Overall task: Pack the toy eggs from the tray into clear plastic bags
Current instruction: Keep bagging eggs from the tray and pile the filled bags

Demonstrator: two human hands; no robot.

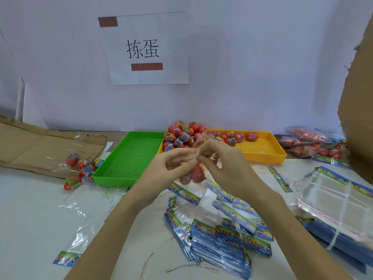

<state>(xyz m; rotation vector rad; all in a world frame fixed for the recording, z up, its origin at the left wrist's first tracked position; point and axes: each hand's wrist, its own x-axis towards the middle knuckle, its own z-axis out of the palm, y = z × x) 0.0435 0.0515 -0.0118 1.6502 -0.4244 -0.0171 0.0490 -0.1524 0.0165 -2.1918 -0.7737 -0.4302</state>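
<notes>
We see the fingers (182, 158) of the left hand (161, 174) and right hand (224, 164) pinching the top of a clear bag (191, 174) holding toy eggs (196, 174), just in front of the yellow tray (262, 152). More eggs (181, 134) pile in that tray; a green tray (131, 156) sits left of it on the bench (30, 209).

Eggs (184, 134) heaped between two trays (129, 158); bags (220, 239) before them.
</notes>
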